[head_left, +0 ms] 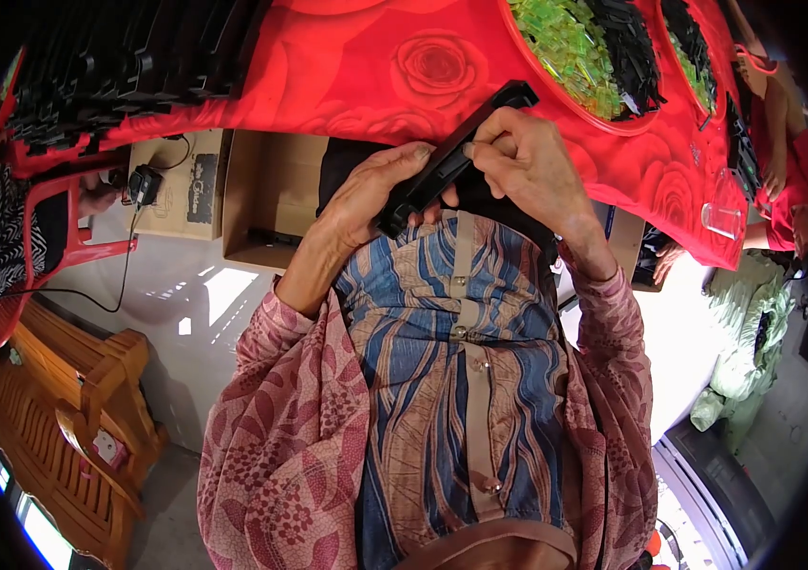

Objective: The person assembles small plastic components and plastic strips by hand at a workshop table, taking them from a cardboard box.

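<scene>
A long black plastic bar-shaped part (444, 161) lies aslant between my hands, at the table's near edge and close to my body. My left hand (380, 185) is wrapped round its lower left half, thumb on top. With fingers bent in a pinch, my right hand (527, 157) presses against the upper half of the part. Whether a small piece sits between those right fingertips is hidden. Beyond the right hand, a round red tray (586, 120) holds small clear green-yellow pieces (565, 47) and small black pieces (627, 52).
Many similar black parts (128, 57) are stacked at the table's far left. A red rose-patterned cloth (356, 66) covers the table. Below stands an open cardboard box (275, 190). To the left are a red plastic chair (52, 228) and a wooden bench (62, 427). Other people sit at the right.
</scene>
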The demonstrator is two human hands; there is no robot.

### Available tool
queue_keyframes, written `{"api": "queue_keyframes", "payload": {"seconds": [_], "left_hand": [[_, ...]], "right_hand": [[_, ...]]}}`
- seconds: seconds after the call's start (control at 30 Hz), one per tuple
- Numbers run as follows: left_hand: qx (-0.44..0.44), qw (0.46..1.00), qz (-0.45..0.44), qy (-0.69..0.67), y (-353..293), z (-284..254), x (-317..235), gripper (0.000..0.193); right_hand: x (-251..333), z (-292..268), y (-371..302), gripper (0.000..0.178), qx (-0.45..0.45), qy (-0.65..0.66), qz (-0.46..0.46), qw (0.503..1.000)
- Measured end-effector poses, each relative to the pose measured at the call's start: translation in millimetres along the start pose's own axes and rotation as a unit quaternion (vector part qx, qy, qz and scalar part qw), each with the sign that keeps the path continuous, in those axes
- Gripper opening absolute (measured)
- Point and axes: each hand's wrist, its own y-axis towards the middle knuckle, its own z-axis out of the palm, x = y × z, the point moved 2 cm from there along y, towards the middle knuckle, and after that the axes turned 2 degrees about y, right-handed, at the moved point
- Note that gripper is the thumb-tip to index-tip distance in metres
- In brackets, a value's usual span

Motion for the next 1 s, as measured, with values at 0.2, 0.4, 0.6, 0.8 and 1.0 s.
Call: {"api": "queue_keyframes", "payload": {"seconds": [0.2, 0.4, 0.6, 0.8, 1.0], "left_hand": [[-0.032, 0.994, 0.04, 0.099, -2, 5, 0, 0.034], [-0.148, 0.898, 0.14, 0.389, -9, 18, -6, 0.027], [-0.182, 0.871, 0.151, 0.43, -11, 26, -8, 0.028], [-0.206, 0.823, 0.161, 0.504, -7, 26, -4, 0.022], [-0.182, 0.882, 0.125, 0.416, -7, 27, -5, 0.018]], "right_hand": [[-7, 0, 2, 0.011, -0.006, -0.012, -0.017, 1.0], [-12, 4, 2, 0.012, -0.034, -0.074, -0.055, 0.995], [-11, 5, 2, 0.009, -0.043, -0.088, -0.077, 0.992], [-12, 7, 3, 0.01, -0.047, -0.085, -0.082, 0.992], [-12, 7, 4, 0.01, -0.049, -0.082, -0.094, 0.991]]}}
